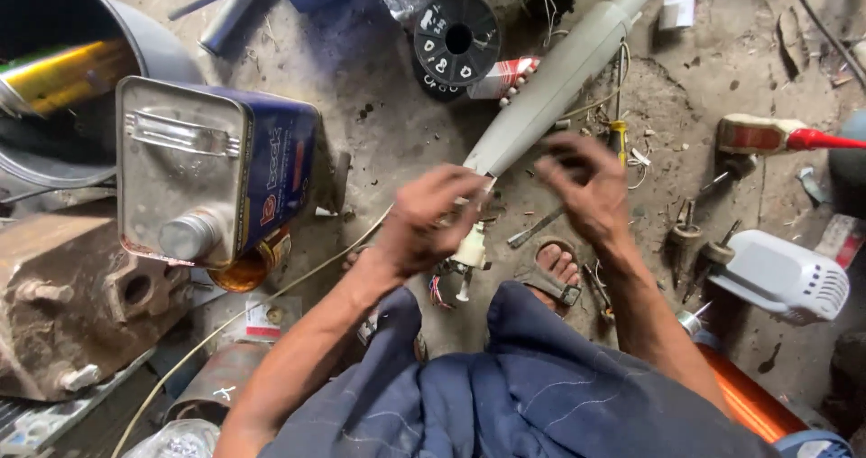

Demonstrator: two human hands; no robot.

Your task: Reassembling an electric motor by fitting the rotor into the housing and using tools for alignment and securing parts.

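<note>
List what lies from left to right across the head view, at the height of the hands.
Blue-sided metal can → left hand → right hand → small spindle parts on the floor → white vented plastic cover.

Soft, even daylight falls across the scene, with faint shadows. The right hand [582,187] is smeared by motion blur, the left hand [433,219] less so. Left of the left hand, the metal can [194,169] shows a mild sheen. Straight lines bow near the frame edges.
</note>
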